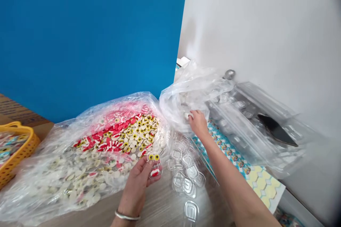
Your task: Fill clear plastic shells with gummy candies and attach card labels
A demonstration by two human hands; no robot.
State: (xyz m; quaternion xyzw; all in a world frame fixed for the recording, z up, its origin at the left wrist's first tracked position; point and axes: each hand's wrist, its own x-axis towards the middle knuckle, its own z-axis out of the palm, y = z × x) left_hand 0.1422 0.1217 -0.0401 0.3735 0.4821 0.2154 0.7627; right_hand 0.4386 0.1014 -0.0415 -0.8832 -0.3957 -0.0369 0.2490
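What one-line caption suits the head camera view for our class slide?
Left hand holds a clear tub of eyeball sweets; right hand reaches into a plastic bag.

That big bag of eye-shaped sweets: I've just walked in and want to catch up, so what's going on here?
A person is working at a wooden table. Their left hand holds a small clear plastic tray with eye-shaped sweets in it, beside a large clear bag of white, yellow and red sweets. Their right hand is at a clear plastic bag of similar trays. Loose empty trays lie on the table.
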